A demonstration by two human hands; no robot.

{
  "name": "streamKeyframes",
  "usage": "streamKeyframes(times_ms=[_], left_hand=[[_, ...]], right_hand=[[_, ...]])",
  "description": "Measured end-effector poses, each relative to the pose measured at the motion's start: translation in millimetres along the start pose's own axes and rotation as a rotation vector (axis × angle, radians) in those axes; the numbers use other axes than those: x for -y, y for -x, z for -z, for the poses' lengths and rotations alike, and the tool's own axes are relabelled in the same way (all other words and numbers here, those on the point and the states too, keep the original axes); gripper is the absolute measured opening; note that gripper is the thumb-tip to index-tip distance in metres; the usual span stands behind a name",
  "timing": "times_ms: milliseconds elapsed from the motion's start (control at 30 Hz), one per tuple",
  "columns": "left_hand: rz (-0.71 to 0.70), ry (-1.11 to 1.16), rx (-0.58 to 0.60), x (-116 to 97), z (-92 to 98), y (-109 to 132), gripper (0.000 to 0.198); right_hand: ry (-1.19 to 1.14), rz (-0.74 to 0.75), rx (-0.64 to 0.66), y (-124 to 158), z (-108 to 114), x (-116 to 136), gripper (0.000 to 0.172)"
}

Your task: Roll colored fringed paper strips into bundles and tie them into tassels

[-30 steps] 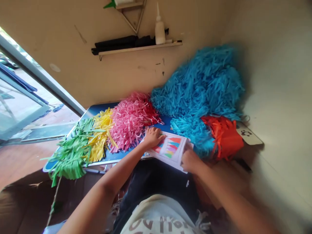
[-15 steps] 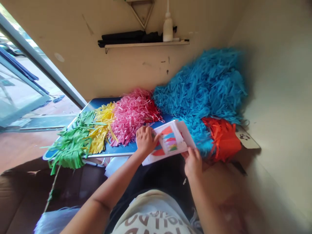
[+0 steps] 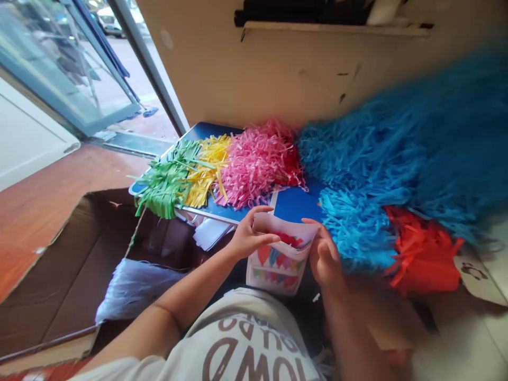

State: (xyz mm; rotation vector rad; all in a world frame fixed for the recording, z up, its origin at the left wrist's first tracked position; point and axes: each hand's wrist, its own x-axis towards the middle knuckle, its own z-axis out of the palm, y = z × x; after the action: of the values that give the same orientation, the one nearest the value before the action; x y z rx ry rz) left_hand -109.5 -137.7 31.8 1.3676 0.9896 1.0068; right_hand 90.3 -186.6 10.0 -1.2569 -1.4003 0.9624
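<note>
Head view: I hold a printed pack (image 3: 273, 275) over my lap, just off the near edge of the blue desk (image 3: 297, 203), its mouth parted and something red showing inside. My left hand (image 3: 254, 235) is at the mouth's left end, thumb and forefinger spread; I cannot tell how firmly they press. My right hand (image 3: 323, 256) pinches the right edge, fingers bent.

Fringe crowds the desk on 2 sides, with a bare blue strip between. Leftward lie green (image 3: 162, 180), yellow (image 3: 204, 174), pink (image 3: 254, 164) and dark red (image 3: 289, 169) heaps, touching in a row. A big blue heap (image 3: 397, 159) fills the right, close to my right hand, with an orange-red bundle (image 3: 424, 254) against it.

White sheets (image 3: 212, 233) lie below the desk edge. My left forearm passes in front of a pale bundle (image 3: 130, 291) by the brown box (image 3: 51, 275). Above, a shelf (image 3: 337, 29) carries black rolls (image 3: 301, 10) and a bottle (image 3: 383, 11).
</note>
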Motion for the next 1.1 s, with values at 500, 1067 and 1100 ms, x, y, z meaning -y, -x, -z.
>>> streamKeyframes(times_ms=[500,1067,1100], left_hand=[[-0.145,-0.606,0.515,-35.9,28.7,-44.3,0.024],[-0.148,-1.42,0.627,-73.1,18.1,-67.0,0.021],[-0.121,-1.44,0.616,-75.1,19.2,-67.5,0.021]], right_hand=[[0.663,0.084,0.255,-59.3,42.4,40.9,0.013],[0.709,0.235,0.34,-65.4,50.0,24.4,0.027],[0.702,0.23,0.337,-66.3,49.9,24.3,0.027]])
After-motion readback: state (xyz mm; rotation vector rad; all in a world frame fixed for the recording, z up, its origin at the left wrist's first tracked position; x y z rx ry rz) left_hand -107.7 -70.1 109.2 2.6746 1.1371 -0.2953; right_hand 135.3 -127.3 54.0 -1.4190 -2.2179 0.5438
